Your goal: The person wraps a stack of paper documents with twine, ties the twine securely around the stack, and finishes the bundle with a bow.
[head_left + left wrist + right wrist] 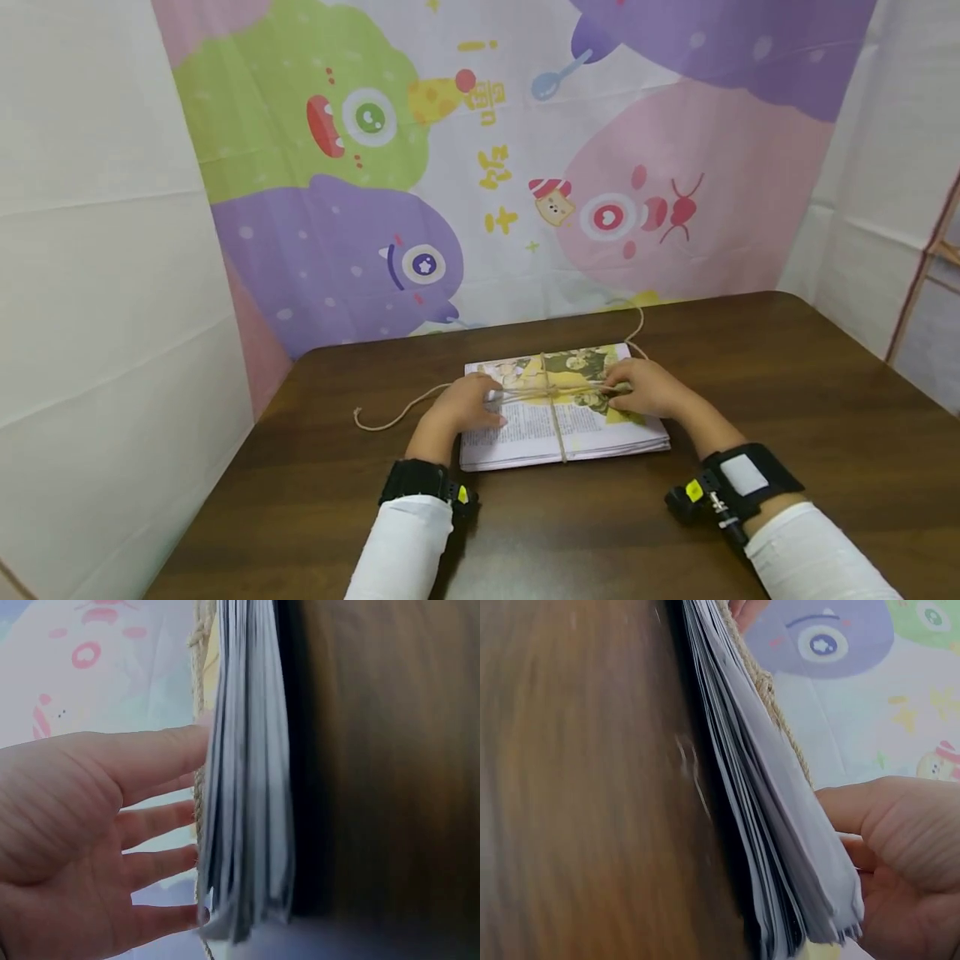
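Our left hand (463, 404), straight-fingered, and right hand (648, 390), grip unclear, touch a probably bendy white printed-paper stack (581, 425) in beige twine (551, 390), near the far edge of the brown wooden table (570, 533), best held by both sides.

A dark brown wood-grain table (300, 492) with rounded far corners stands before a printed cloth backdrop (517, 283), its one-eyed green, purple and pink cartoon monsters turned sideways beside yellow lettering. Creased white cloth (97, 267) hangs at both sides; a thin brown pole (917, 287) slants at far right.
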A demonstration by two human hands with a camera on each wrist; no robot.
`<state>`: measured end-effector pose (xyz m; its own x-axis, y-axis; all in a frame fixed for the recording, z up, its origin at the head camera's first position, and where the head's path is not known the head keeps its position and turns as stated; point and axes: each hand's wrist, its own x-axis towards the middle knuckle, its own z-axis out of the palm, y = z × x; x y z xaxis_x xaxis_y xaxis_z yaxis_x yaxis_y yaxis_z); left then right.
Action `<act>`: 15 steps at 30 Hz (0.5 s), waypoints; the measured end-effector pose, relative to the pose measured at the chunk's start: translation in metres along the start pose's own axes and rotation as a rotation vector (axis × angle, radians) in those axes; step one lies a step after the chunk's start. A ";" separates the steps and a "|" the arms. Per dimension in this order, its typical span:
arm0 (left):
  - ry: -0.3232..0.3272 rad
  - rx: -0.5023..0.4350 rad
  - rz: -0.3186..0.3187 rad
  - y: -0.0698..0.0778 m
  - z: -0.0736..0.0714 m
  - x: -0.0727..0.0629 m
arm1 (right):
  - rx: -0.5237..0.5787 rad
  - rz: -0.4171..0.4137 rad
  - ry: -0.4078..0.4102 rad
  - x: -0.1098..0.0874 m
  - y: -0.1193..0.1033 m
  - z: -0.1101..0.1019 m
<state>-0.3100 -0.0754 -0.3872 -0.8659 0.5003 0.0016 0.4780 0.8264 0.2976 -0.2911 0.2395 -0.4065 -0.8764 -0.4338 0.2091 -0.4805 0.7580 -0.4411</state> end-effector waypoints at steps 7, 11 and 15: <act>0.032 0.055 -0.085 -0.005 -0.006 -0.003 | 0.018 0.014 0.025 0.007 -0.011 0.006; 0.040 0.053 -0.081 -0.001 -0.005 -0.004 | 0.050 0.070 0.050 0.007 -0.016 0.007; 0.058 0.025 -0.078 0.001 -0.004 -0.005 | 0.045 0.083 0.079 0.007 -0.021 0.006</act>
<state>-0.3059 -0.0783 -0.3832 -0.9075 0.4187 0.0342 0.4113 0.8689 0.2755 -0.2874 0.2180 -0.4008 -0.9138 -0.3294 0.2376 -0.4058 0.7662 -0.4983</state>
